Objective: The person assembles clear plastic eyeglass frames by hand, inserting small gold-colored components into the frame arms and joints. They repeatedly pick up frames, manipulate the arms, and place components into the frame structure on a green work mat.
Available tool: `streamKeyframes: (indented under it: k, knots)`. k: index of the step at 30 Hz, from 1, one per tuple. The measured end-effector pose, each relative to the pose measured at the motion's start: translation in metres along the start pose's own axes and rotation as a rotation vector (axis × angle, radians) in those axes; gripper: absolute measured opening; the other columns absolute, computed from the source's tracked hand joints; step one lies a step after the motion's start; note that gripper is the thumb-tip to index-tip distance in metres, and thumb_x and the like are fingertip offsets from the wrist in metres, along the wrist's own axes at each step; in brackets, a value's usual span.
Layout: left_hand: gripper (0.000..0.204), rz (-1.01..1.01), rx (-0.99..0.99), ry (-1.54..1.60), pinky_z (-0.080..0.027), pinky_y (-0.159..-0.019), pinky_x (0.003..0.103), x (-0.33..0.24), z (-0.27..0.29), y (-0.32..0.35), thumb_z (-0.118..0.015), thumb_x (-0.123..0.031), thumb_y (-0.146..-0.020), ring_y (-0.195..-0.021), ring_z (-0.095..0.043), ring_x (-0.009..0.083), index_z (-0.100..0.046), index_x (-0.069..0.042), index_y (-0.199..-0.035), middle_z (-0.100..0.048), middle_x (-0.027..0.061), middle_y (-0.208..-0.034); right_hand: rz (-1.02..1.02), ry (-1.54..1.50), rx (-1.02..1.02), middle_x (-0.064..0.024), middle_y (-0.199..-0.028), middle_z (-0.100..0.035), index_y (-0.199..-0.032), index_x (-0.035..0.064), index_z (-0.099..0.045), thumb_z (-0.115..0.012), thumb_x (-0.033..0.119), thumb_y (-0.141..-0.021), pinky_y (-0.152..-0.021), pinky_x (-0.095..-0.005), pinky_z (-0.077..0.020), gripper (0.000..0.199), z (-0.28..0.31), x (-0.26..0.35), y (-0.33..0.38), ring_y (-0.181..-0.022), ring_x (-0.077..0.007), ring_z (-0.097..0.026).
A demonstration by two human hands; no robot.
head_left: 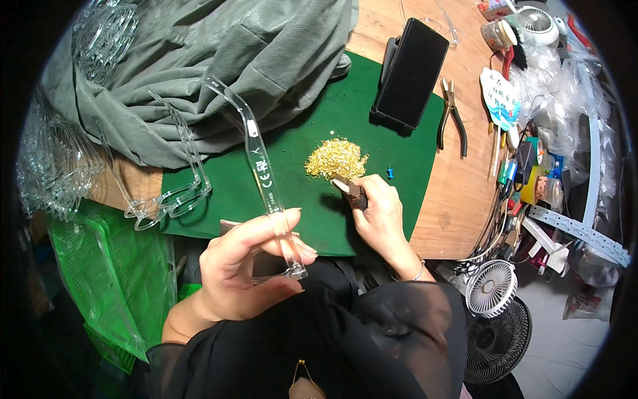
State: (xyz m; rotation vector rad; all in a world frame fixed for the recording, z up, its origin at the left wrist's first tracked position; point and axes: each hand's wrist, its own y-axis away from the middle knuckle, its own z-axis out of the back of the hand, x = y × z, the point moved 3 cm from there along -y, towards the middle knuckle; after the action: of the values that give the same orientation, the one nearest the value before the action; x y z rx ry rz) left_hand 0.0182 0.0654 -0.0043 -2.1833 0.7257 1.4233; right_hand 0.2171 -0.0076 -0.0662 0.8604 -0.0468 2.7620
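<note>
My left hand [249, 263] is closed round a clear plastic eyeglass frame [256, 156], its long temple arm pointing up and away from me. Some of the frame's near end is hidden by my fingers. My right hand [380, 216] grips a brown hand tool [352, 193] with a pale tip; its exact kind is not clear. The tip is at the near edge of a heap of tiny gold-coloured metal parts [335, 158]. Under the heap lies a green mat [312, 223]. Left of my left hand, another clear eyeglass frame [176, 199] rests at the mat's edge.
Grey-green cloth [266, 60] is bunched at the far left, with piled clear frames [56, 159] beside it. A black phone [412, 76], pliers [452, 120] and a small blue piece [390, 171] lie to the right. A green basket [109, 279] and white fan [492, 288] flank me.
</note>
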Motion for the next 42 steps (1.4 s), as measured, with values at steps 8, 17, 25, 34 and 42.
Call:
streamKeyframes:
  k: [8, 17, 25, 34, 42]
  knots:
    - [0.068, 0.029, 0.036, 0.028, -0.052, -0.077, 0.034, -0.009, -0.004, 0.010, -0.080, -0.002, -0.066, -0.081, -0.066, 0.0231, -0.045, 0.012, -0.122, -0.065, 0.0163, -0.084, 0.081, -0.006, -0.019, -0.0078, -0.084, -0.057, -0.090, 0.0064, -0.058, -0.067, 0.002, -0.067, -0.069, -0.0352, -0.0390, 0.025, -0.007, 0.006, -0.001, -0.079, -0.0285, -0.056]
    - [0.063, -0.020, 0.205, -0.289, -0.049, -0.084, 0.035, 0.002, -0.013, -0.002, -0.077, -0.004, -0.070, -0.087, -0.065, 0.0199, -0.046, 0.009, -0.124, -0.067, 0.0121, -0.089, 0.146, 0.175, -0.127, -0.0061, -0.081, -0.053, -0.087, 0.0085, -0.057, -0.066, 0.002, -0.064, -0.069, -0.0371, -0.0360, 0.025, -0.018, 0.011, 0.006, -0.076, -0.0253, -0.052]
    - [0.059, 0.037, 0.190, -0.265, -0.049, -0.081, 0.028, 0.003, -0.017, -0.001, -0.075, -0.005, -0.074, -0.089, -0.065, 0.0171, -0.047, 0.007, -0.125, -0.067, 0.0098, -0.091, 0.268, -0.785, -0.011, -0.0062, -0.076, -0.055, -0.083, 0.0018, -0.057, -0.066, -0.008, -0.071, -0.061, -0.0279, -0.0435, 0.018, 0.052, 0.062, 0.012, -0.067, -0.0200, -0.054]
    - [0.058, 0.027, 0.194, -0.423, -0.049, -0.078, 0.027, -0.007, -0.022, 0.001, -0.077, -0.010, -0.071, -0.081, -0.066, 0.0180, -0.052, 0.007, -0.121, -0.068, 0.0101, -0.087, 0.523, -0.816, -0.059, -0.0068, -0.077, -0.062, -0.081, 0.0039, -0.062, -0.070, 0.011, -0.079, -0.062, -0.0314, -0.0435, 0.011, 0.045, 0.068, 0.011, -0.067, -0.0202, -0.057]
    - [0.059, -0.020, 0.249, -0.451, -0.050, -0.078, 0.029, -0.006, -0.029, 0.000, -0.078, -0.011, -0.069, -0.081, -0.066, 0.0217, -0.052, 0.008, -0.119, -0.068, 0.0104, -0.086, 0.501, -0.946, -0.051, -0.0067, -0.074, -0.063, -0.081, 0.0033, -0.062, -0.072, 0.010, -0.077, -0.062, -0.0317, -0.0439, 0.012, 0.046, 0.063, 0.017, -0.065, -0.0204, -0.057]
